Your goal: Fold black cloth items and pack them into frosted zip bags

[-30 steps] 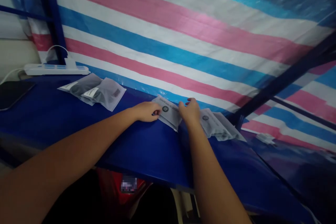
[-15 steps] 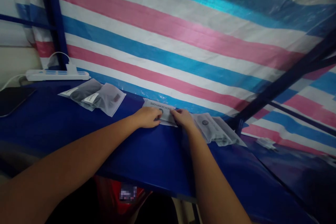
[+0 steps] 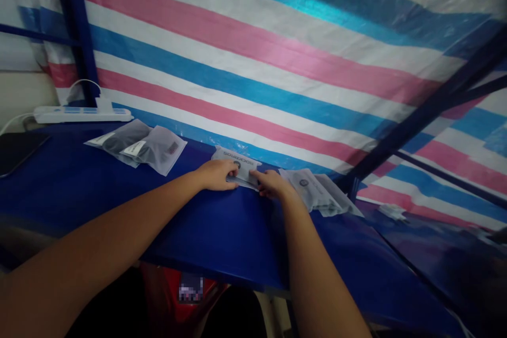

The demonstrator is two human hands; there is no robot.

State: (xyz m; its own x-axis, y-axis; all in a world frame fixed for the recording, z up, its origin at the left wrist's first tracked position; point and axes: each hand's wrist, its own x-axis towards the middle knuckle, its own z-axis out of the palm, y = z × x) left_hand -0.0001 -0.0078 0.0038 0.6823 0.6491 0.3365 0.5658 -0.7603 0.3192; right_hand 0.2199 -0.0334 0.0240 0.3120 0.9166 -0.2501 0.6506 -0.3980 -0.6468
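A frosted plastic bag (image 3: 242, 162) with grey lettering and a round mark lies at the back middle of the blue table (image 3: 225, 243). My left hand (image 3: 217, 174) grips its near left edge, fingers curled with the thumb on top. On the right side of the same bag, my right hand (image 3: 270, 182) pinches the edge between thumb and bent fingers. The lettering is upside down from where I look. What is inside the bag cannot be made out.
Two frosted bags with dark contents (image 3: 137, 143) lie to the left, and more frosted bags (image 3: 312, 190) overlap on the right. A white power strip (image 3: 83, 114) and a dark flat device (image 3: 19, 149) sit far left. Behind rises a striped sheet (image 3: 237, 79); a white plug adapter (image 3: 393, 212) lies right.
My right hand has shifted down along the bag's right edge, showing more of the bag and its lettering. The whole view has swung slightly to the right.
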